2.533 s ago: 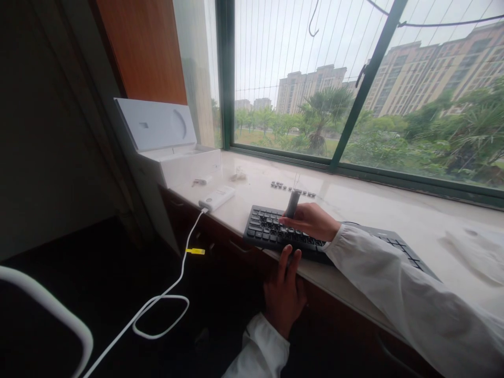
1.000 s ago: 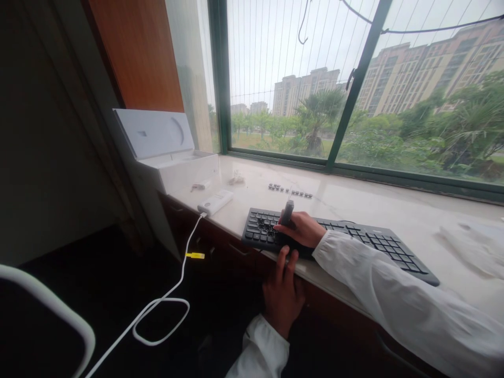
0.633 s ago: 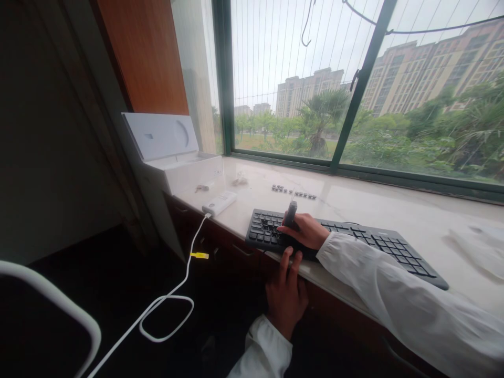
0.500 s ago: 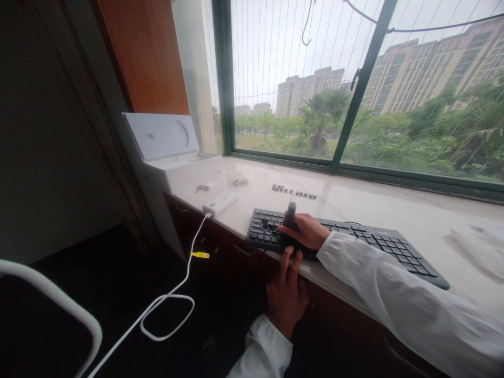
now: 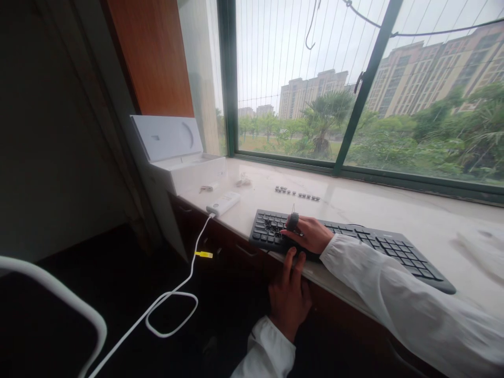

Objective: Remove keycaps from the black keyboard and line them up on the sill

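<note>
A black keyboard (image 5: 394, 247) lies along the front edge of the pale sill, with several key positions bare near its left end. Over that end, my right hand (image 5: 313, 235) is closed around a keycap puller (image 5: 292, 221). This has a dark ribbed handle, and thin wire sticks up from its top. What its lower end touches is hidden by my fingers. My left hand (image 5: 289, 296) reaches up from below the edge, fingers stretched out and fingertips resting at the keyboard's front rim. Behind the keyboard, several loose keycaps (image 5: 299, 194) sit in a row.
An open white box (image 5: 197, 173) stands at the sill's left end. Near it lie a white power bank (image 5: 223, 203), a small item (image 5: 208, 187) and a crumpled clear piece (image 5: 244, 181). A white cable (image 5: 189, 275) hangs off the edge. Clear plastic (image 5: 484, 249) lies at right.
The puller in my right hand has tilted, so its handle looks shorter and lower. My left hand keeps its place at the keyboard's rim. The whole view has shifted slightly.
</note>
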`<state>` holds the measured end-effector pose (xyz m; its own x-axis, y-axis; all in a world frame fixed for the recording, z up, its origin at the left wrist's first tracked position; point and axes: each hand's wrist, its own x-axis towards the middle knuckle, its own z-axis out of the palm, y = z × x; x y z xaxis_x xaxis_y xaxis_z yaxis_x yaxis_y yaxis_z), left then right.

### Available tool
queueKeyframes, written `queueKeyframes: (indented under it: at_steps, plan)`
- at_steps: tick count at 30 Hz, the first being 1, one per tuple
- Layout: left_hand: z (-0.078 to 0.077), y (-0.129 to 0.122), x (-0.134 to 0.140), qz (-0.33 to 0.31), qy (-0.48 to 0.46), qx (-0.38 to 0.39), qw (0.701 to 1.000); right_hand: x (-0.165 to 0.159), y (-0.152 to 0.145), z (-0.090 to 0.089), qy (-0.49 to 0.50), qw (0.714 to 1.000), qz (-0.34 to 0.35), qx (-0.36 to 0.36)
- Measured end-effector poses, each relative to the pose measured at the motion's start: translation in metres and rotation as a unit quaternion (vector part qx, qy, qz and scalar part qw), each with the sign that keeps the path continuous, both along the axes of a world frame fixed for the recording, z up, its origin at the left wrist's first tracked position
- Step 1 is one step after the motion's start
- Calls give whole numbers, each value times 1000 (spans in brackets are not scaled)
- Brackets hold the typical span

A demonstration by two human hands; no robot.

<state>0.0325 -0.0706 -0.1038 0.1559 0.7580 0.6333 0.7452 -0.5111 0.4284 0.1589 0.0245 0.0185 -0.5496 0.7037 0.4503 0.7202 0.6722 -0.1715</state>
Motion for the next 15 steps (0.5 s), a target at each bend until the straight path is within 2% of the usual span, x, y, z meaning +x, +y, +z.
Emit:
queueKeyframes:
  at_steps: [9, 15]
  plan:
    - [0, 0, 0, 7, 6, 0, 1000, -1, -2, 1, -13, 999, -16, 26]
    - [0, -1, 1, 8, 3, 1, 1000, 2, 2, -1, 18, 998, -50, 32]
